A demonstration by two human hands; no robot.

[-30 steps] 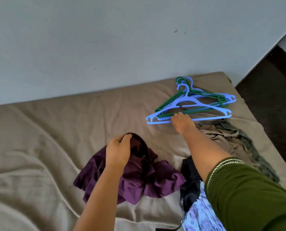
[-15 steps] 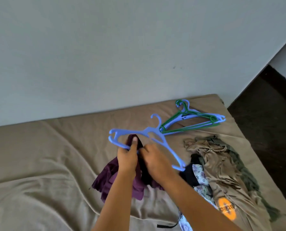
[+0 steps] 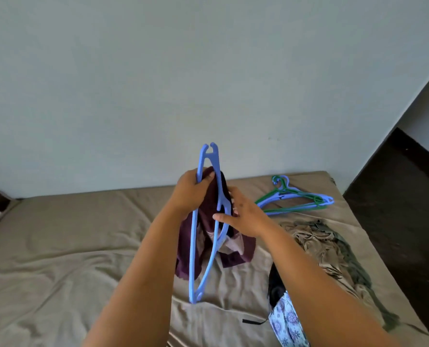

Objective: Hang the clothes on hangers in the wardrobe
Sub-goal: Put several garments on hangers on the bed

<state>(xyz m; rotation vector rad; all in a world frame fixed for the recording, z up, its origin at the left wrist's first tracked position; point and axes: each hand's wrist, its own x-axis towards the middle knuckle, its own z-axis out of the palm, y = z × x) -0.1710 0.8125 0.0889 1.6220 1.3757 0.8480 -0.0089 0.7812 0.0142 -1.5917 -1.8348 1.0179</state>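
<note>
In the head view, the left hand (image 3: pixel 192 191) has its grip curled round both the dark purple cloth garment (image 3: pixel 208 214) and the upper end of the light blue plastic hanger (image 3: pixel 206 221), which stands on end above the tan-sheeted bed (image 3: pixel 70 246), likely so one arm can slide into the garment's opening. The right hand (image 3: pixel 243 215) holds the hanger's middle with thumb and partly hidden fingers, apparently steering it. Spare blue and green plastic hangers (image 3: pixel 296 199) lie near the wall, beside a crumpled olive-beige clothes pile (image 3: pixel 328 246) awaiting hanging; no wardrobe is visible.
</note>
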